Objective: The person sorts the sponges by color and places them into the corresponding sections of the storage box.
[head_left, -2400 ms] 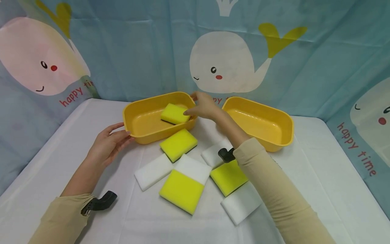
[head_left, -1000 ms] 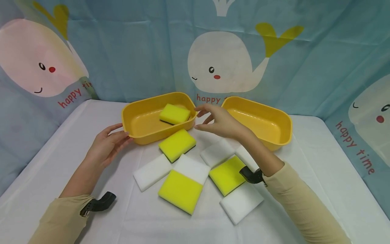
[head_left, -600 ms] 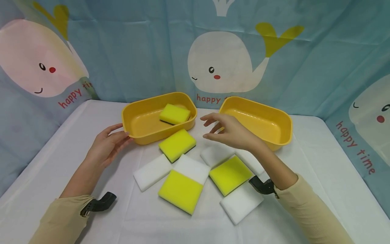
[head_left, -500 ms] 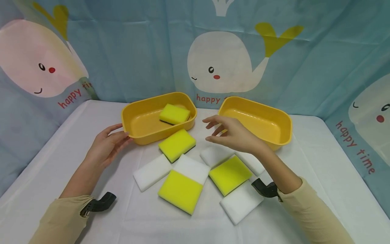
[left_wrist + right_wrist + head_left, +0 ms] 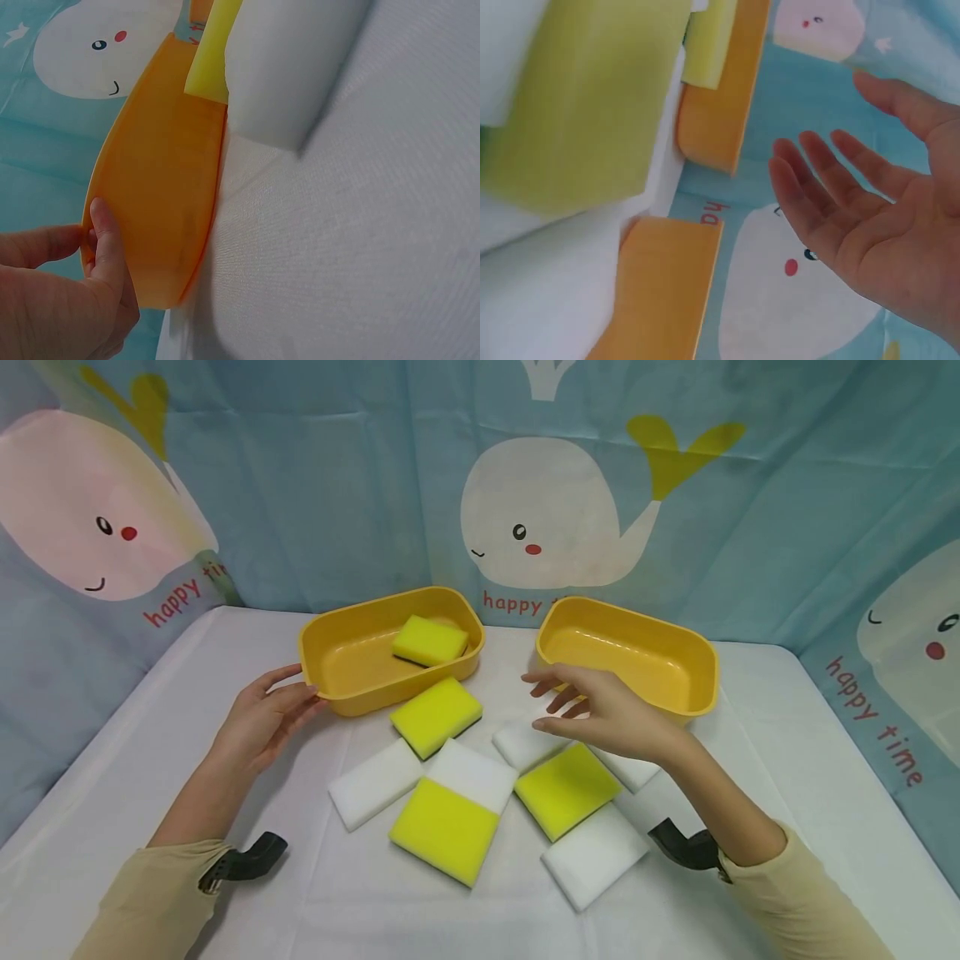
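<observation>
My left hand (image 5: 266, 714) pinches the left corner of a yellow plastic tub (image 5: 352, 700). In the left wrist view the fingers (image 5: 109, 232) lie on either side of its rim. Inside that tub, toward its right end, rests a yellow scouring sponge (image 5: 431, 640) with a dark underside. My right hand (image 5: 615, 710), fingers loosely bent and holding nothing, hovers in front of a second yellow tub (image 5: 637, 647). Below it are white sponges (image 5: 528, 745) and another yellow sponge (image 5: 567, 789); the hand partly hides one white sponge (image 5: 630, 768).
More sponges lie on the white tablecloth (image 5: 405, 918): a yellow one (image 5: 437, 717) close to the left tub, a yellow one (image 5: 446, 831) over a white one (image 5: 474, 772), and white ones (image 5: 375, 783) (image 5: 595, 856) at the sides. A blue whale-print curtain (image 5: 360, 510) hangs behind.
My right hand has let go of the yellow sponge in the left tub and drawn back to the right and nearer, its fingers loosening. The left hand has stayed at its tub.
</observation>
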Demonstrator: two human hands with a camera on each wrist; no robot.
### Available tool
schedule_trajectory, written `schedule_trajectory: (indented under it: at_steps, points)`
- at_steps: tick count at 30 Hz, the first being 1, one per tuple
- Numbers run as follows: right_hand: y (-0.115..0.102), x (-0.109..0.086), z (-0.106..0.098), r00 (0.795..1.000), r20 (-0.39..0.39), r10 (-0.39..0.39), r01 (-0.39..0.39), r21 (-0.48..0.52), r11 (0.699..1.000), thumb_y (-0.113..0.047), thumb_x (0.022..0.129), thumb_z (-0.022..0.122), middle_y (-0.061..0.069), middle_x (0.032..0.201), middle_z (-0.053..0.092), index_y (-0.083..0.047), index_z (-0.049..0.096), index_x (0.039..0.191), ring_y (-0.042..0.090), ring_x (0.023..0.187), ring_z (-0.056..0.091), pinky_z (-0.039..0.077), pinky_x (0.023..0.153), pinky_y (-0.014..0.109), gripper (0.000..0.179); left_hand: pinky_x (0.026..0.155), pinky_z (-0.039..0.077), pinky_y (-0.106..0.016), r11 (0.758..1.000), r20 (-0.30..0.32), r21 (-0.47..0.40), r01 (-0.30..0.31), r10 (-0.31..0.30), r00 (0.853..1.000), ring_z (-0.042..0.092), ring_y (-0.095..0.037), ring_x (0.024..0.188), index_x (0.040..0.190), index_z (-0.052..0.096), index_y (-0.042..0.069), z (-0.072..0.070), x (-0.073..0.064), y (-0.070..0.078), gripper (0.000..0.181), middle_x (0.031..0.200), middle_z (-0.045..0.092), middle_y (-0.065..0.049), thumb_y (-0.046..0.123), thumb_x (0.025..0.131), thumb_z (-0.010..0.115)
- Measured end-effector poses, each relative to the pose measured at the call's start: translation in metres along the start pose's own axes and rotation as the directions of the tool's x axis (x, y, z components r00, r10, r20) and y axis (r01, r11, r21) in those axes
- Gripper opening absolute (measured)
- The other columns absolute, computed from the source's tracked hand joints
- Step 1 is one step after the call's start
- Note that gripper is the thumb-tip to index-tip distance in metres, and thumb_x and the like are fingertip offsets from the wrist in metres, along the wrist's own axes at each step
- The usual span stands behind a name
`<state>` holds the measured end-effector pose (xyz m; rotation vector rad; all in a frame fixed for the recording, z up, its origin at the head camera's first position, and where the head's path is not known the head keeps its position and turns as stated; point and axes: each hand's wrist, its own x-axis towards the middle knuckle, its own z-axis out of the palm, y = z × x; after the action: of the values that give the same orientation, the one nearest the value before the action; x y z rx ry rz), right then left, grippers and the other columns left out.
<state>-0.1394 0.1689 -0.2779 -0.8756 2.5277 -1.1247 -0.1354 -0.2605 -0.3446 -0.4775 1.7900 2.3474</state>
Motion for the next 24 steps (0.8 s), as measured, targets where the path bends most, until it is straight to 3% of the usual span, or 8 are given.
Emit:
schedule_trajectory:
  at_steps: [6,24]
  points:
    - [0.004,-0.014,-0.001,1.0,0.013,-0.013,0.013,0.003,1.0,-0.015,0.098,0.077,0.016,0.135,0.067,-0.002,0.059,0.144,0.035,0.113,0.068,0.06,0.097,0.049,0.052,0.083,0.062,-0.021,1.0,0.0,0.004,-0.001,0.001,1.0,0.074,-0.008,0.089,0.162,0.024,0.012,0.0,0.0,0.0,0.072,0.112,0.067,0.003,0.009,0.104,0.067]
    - [0.028,-0.047,0.0,0.998,0.069,-0.006,0.006,0.014,1.0,-0.02,0.094,0.082,0.021,0.141,0.063,0.001,0.058,0.143,0.036,0.118,0.064,0.057,0.098,0.055,0.058,0.085,0.061,-0.022,1.0,0.004,-0.002,0.008,-0.008,1.0,0.074,-0.008,0.093,0.167,0.018,0.012,0.001,0.0,0.002,0.079,0.12,0.062,0.0,0.008,0.105,0.066]
